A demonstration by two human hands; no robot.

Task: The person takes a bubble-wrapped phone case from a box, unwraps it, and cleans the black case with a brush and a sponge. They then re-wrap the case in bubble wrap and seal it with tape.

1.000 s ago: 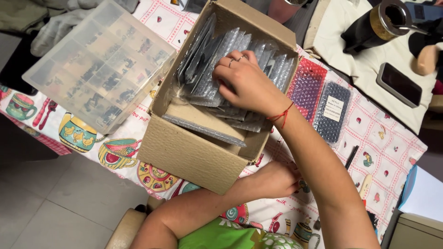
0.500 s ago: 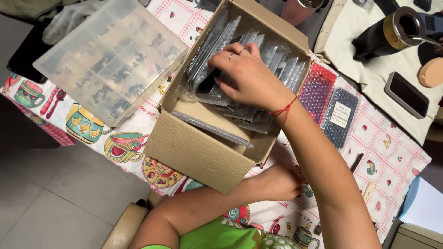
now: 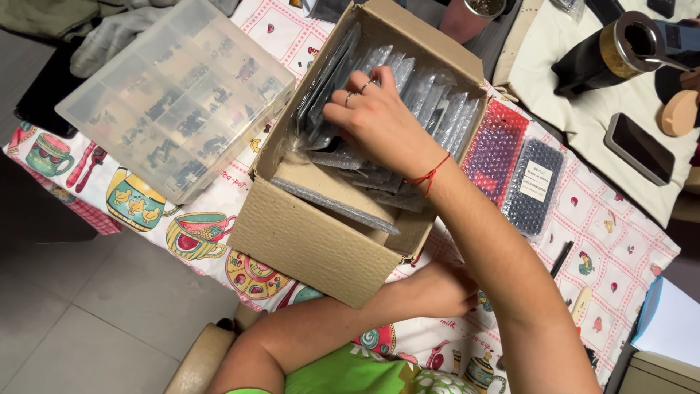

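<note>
An open cardboard box [image 3: 306, 233] stands on the patterned tablecloth, packed with upright clear bubble-wrap packets [image 3: 430, 98] holding dark items. My right hand [image 3: 383, 120], with rings and a red string at the wrist, reaches into the box. Its fingers are spread and curled over the packets' top edges near the left end of the row, touching them without lifting any. My left hand [image 3: 441, 288] lies on the table against the box's near right corner. The right forearm crosses over it and hides its fingers.
A clear plastic compartment organizer [image 3: 179, 95] with small dark parts lies left of the box. A red bubble-wrap packet [image 3: 496, 149] and a dark one [image 3: 534, 186] lie to its right. Farther right are a phone [image 3: 642, 149] on white cloth, a black bottle [image 3: 605, 55] and a pen [image 3: 561, 257].
My right hand has moved leftward across the row of packets, from the right side of the box towards its left end. The left hand has stayed beside the box corner.
</note>
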